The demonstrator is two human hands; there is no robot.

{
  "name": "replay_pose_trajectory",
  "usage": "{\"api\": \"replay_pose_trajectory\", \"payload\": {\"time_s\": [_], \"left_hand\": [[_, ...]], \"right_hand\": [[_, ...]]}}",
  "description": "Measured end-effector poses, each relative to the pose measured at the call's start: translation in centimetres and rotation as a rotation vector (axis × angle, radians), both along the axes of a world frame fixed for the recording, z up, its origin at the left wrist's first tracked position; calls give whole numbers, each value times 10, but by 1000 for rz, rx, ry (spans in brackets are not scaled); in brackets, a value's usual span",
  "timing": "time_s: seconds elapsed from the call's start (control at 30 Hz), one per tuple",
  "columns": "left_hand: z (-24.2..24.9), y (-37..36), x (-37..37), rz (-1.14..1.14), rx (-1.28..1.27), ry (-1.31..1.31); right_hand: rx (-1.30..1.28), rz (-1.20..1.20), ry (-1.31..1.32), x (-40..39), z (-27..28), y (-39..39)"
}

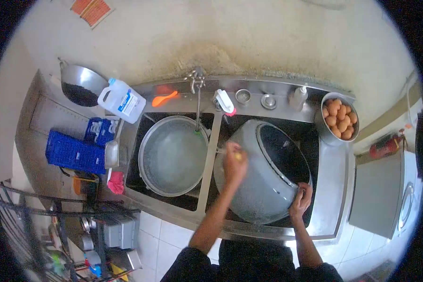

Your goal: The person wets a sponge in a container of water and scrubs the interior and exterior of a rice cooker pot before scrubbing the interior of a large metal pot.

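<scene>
A big, round grey pot (249, 183) lies tilted in the right sink basin, its dark mouth facing right. My right hand (301, 201) grips its rim at the lower right, fingers curled over the edge. Against the pot's upper left side is my left hand (233, 164), slightly blurred and closed around a small yellow sponge (238, 156), mostly covered by the fingers. In the left basin, a wide metal pot (143, 174) holds cloudy water (176, 152). The tap (197, 87) reaches over that pot's far right edge.
Behind the basins lie an orange spoon (164, 98), a white brush (224, 102) and a pump bottle (298, 97). A bowl of brown eggs (338, 120) stands at the right corner. At left are a plastic jug (122, 100), blue crates (75, 152) and a pink cloth (116, 182).
</scene>
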State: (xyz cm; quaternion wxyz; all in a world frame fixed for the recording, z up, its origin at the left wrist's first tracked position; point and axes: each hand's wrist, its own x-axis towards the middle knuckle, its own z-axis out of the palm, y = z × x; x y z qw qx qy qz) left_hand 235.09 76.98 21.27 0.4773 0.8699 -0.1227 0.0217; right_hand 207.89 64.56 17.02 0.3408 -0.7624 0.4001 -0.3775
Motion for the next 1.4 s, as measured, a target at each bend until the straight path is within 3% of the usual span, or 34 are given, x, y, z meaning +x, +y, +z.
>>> {"api": "replay_pose_trajectory", "payload": {"time_s": [0.07, 0.1, 0.2, 0.23, 0.27, 0.37, 0.4, 0.43, 0.47, 0.5, 0.63, 0.73, 0.9, 0.97, 1.1, 1.17, 1.3, 1.4], "left_hand": [[18, 5, -44, -327, -51, -128], [22, -2, -27, -122, -54, -100], [-51, 17, 65, 46, 86, 62], [-53, 15, 48, 20, 239, -103], [-31, 1, 40, 7, 223, -131], [10, 14, -43, -315, -103, -190], [-13, 31, -34, -309, -77, -147], [-45, 36, 15, -144, -12, -31], [-58, 35, 50, 17, 38, 73], [-50, 37, 45, 38, 52, 29], [-11, 44, -21, -144, -61, -100], [-32, 47, 13, -11, -220, -68], [-13, 48, -5, 31, -36, 99], [-30, 47, -8, 9, 24, -3], [-15, 39, -12, -27, 85, -62], [-17, 45, 0, 58, -377, 568], [-23, 40, 4, 127, -479, 302], [-14, 33, -14, -142, -374, 109]], "right_hand": [[66, 28, 28, -1, 13, 3], [88, 60, 12, -3, 15, 3], [45, -49, 83, -4, 3, 5], [41, -24, 48, -3, 1, 3], [54, 41, -66, 2, 13, 3], [59, 34, 2, 4, 7, -2], [104, 12, 8, -2, 9, 6], [88, 42, 9, -1, 14, 5], [75, 46, -4, -2, 12, 6], [48, 48, -19, -3, 9, 5], [67, 47, 19, 6, 21, 2], [78, 51, 11, 0, 12, 5], [74, 47, -10, -1, 9, 1], [79, 59, -1, -3, 9, -1], [58, 58, -3, -2, 8, -2], [47, 56, 16, -2, 12, -2], [63, 43, -11, 0, 13, 2], [67, 49, -14, 0, 8, -1]]}}
